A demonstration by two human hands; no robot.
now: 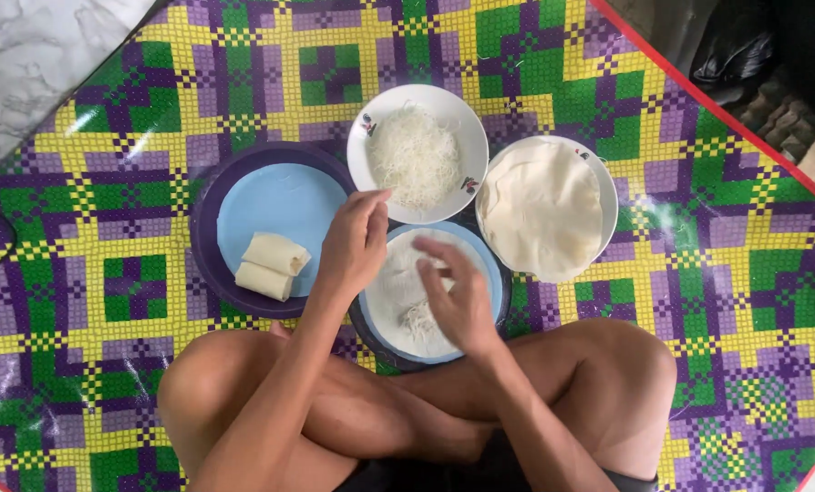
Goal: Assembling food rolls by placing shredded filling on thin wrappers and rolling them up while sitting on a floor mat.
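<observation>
Directly under both hands, a round white wrapper (pixel 398 282) is lying flat on a blue plate (pixel 492 273), just in front of the person's crossed legs. A small clump of noodles (pixel 420 319) is sitting on the wrapper's near part, below and slightly left of the right hand's fingers. The clump looks to be stretching roughly left to right, though it is too small to be sure.

The right hand (pixel 458 296) is hovering over the wrapper's right half, nearer the clump than the other hand. Its fingers are spreading loosely apart and pointing up and left; whether they are touching the wrapper I cannot tell, and they are gripping nothing visible.

The left hand (pixel 355 241) is hanging over the wrapper's upper left edge, fingertips bunched together and pointing toward the white bowl (pixel 453 102) of shredded noodles (pixel 414 155) just beyond. Whether it is pinching any strands is hidden.

To the left, two finished rolls (pixel 271 264) are lying side by side on a light blue plate (pixel 280 196), long axes running left to right with a slight tilt. To the right, a stack of wrappers (pixel 542 210) is filling another white bowl. Everything is resting on a chequered mat (pixel 717 273).
</observation>
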